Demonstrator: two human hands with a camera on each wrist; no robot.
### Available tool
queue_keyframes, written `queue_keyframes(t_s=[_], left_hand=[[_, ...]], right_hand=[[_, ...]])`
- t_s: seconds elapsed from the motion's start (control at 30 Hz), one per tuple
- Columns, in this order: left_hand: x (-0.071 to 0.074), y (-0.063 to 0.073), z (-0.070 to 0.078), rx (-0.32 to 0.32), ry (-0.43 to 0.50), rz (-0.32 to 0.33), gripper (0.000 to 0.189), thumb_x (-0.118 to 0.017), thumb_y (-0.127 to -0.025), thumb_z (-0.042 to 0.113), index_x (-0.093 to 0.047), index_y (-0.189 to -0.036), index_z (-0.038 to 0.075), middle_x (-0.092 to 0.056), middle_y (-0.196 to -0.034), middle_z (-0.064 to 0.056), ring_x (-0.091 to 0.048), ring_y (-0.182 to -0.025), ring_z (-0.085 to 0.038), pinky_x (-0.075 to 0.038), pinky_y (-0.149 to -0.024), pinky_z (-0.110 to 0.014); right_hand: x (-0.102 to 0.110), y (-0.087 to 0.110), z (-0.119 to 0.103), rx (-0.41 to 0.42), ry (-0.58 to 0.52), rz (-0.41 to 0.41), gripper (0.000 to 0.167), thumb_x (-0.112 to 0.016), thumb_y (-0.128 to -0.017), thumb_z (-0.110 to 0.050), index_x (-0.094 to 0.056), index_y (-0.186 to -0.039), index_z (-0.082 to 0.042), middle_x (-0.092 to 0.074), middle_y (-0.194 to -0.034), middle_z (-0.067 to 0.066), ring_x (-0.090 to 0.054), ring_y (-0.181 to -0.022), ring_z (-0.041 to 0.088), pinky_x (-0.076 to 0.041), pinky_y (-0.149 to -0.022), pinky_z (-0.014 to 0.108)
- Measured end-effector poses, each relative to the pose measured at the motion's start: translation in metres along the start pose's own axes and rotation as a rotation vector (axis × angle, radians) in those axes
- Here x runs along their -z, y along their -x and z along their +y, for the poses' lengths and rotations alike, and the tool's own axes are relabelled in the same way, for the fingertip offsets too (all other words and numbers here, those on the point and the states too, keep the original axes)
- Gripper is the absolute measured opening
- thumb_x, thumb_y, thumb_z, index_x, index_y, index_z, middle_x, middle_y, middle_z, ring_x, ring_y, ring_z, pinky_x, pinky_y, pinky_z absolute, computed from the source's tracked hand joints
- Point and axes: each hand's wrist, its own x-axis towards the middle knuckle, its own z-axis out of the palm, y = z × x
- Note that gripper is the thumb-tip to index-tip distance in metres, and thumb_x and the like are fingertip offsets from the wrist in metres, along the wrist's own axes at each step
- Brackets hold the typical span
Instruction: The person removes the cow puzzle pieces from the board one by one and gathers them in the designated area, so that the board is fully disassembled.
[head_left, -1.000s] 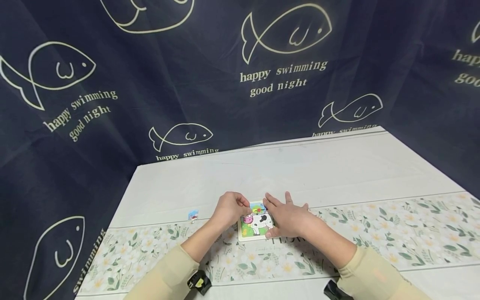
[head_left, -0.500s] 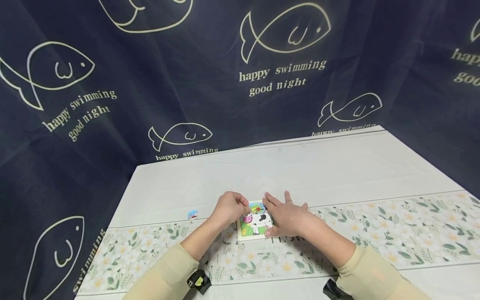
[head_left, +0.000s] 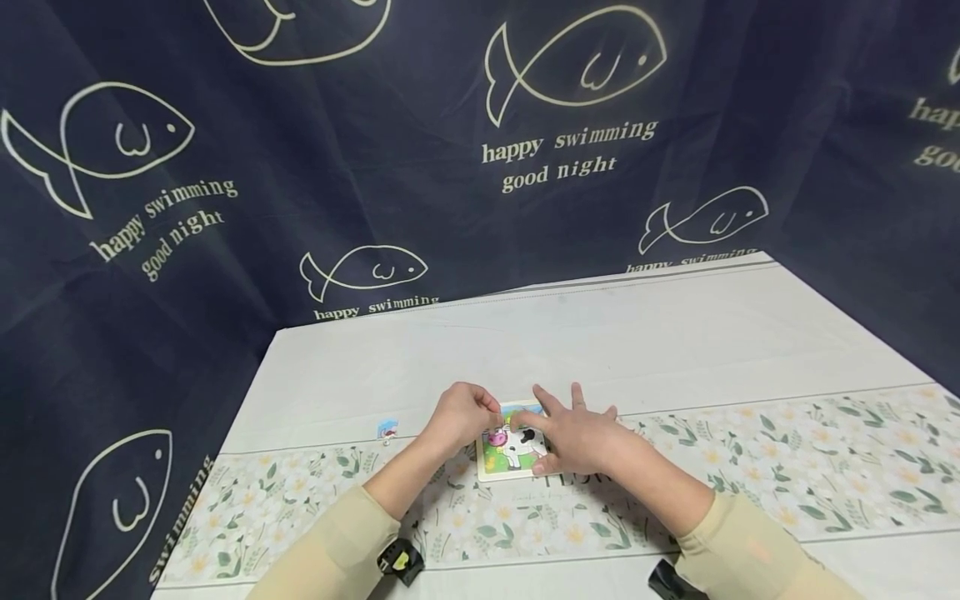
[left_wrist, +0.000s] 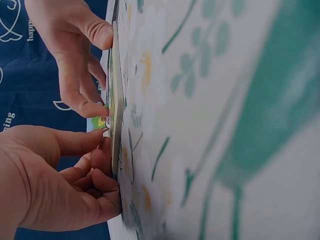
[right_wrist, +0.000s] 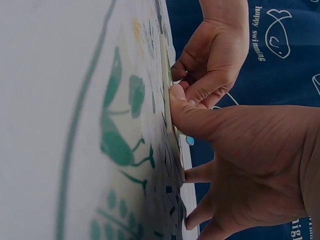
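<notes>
A small square jigsaw puzzle [head_left: 517,458] with a cow picture and a pale border lies on the table between my hands. At its upper left, my left hand [head_left: 459,417] pinches a small colourful puzzle piece [left_wrist: 99,122] between thumb and fingers; the piece stands tilted up from the board in the left wrist view. My right hand [head_left: 585,435] is over the puzzle's right side, fingers spread. Its thumb rests at the lower right border, and its index finger reaches over the picture's upper part, close to the left fingertips. The fingers hide part of the picture.
Left of the puzzle lies a loose blue puzzle piece [head_left: 387,430]. A white cloth with a floral band [head_left: 795,467] covers the table. Behind it hangs a dark blue curtain [head_left: 465,208] with fish drawings.
My right index finger has moved left from the puzzle's upper right edge onto the picture, towards the left fingertips. The left hand has stayed nearly in place.
</notes>
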Motion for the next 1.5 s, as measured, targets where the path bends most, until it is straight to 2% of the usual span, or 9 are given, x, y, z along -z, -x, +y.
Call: queue_keyframes(t_s=[0.43,0.63,0.8,0.93,1.07,1.23,1.5], left_hand=[[0.0,0.002,-0.001,-0.007,0.012,0.015,0.008,-0.073,-0.085,0.0,-0.069,-0.081,0.004,-0.064,-0.08,-0.006,-0.058,-0.075,-0.02,-0.051,-0.067,-0.034],[0.001,0.002,-0.004,0.018,0.039,0.033,0.008,-0.073,-0.083,-0.002,-0.069,-0.081,0.005,-0.064,-0.081,-0.005,-0.058,-0.077,-0.02,-0.051,-0.071,-0.036],[0.002,0.003,-0.006,0.02,0.073,0.008,0.005,-0.074,-0.086,0.001,-0.07,-0.085,0.002,-0.065,-0.081,-0.005,-0.06,-0.075,-0.02,-0.052,-0.067,-0.034],[0.005,0.004,-0.008,0.008,0.094,0.031,0.004,-0.075,-0.087,0.002,-0.071,-0.087,0.002,-0.065,-0.082,-0.006,-0.059,-0.075,-0.019,-0.05,-0.066,-0.032],[0.009,0.005,-0.012,0.025,0.122,0.055,0.004,-0.071,-0.091,0.004,-0.07,-0.088,0.002,-0.064,-0.084,-0.007,-0.057,-0.074,-0.02,-0.047,-0.06,-0.031],[0.017,0.007,-0.019,0.041,0.107,0.097,0.006,-0.069,-0.095,0.006,-0.071,-0.09,0.004,-0.063,-0.087,-0.007,-0.054,-0.075,-0.021,-0.044,-0.058,-0.03],[0.031,0.013,-0.033,0.058,0.051,0.135,0.009,-0.068,-0.097,0.011,-0.073,-0.091,0.006,-0.066,-0.088,-0.005,-0.056,-0.076,-0.02,-0.046,-0.063,-0.033]], right_hand=[[0.001,-0.002,-0.001,0.006,-0.026,-0.012,0.067,-0.079,-0.082,-0.049,-0.048,-0.141,-0.042,-0.02,-0.166,0.015,-0.015,-0.138,0.068,-0.031,-0.078,0.088],[0.002,-0.003,-0.003,0.0,-0.019,-0.019,0.066,-0.079,-0.082,-0.049,-0.048,-0.14,-0.043,-0.02,-0.166,0.014,-0.015,-0.138,0.068,-0.031,-0.08,0.088],[0.001,-0.003,-0.003,0.0,-0.018,-0.019,0.066,-0.079,-0.082,-0.049,-0.048,-0.14,-0.043,-0.02,-0.166,0.014,-0.015,-0.138,0.068,-0.031,-0.08,0.088],[0.001,-0.003,-0.004,-0.002,-0.02,-0.016,0.068,-0.079,-0.082,-0.049,-0.048,-0.142,-0.042,-0.02,-0.166,0.014,-0.015,-0.138,0.068,-0.03,-0.08,0.088],[0.001,-0.003,-0.004,-0.006,-0.03,-0.015,0.069,-0.079,-0.082,-0.049,-0.047,-0.143,-0.04,-0.019,-0.166,0.014,-0.014,-0.139,0.067,-0.029,-0.081,0.088],[0.0,-0.004,-0.001,-0.025,-0.046,-0.008,0.077,-0.078,-0.083,-0.049,-0.038,-0.148,-0.037,-0.019,-0.166,0.013,-0.013,-0.141,0.065,-0.028,-0.084,0.088],[-0.001,-0.002,0.0,-0.034,-0.086,0.006,0.098,-0.079,-0.082,-0.047,-0.024,-0.159,-0.019,-0.018,-0.167,0.012,-0.011,-0.143,0.062,-0.023,-0.087,0.089]])
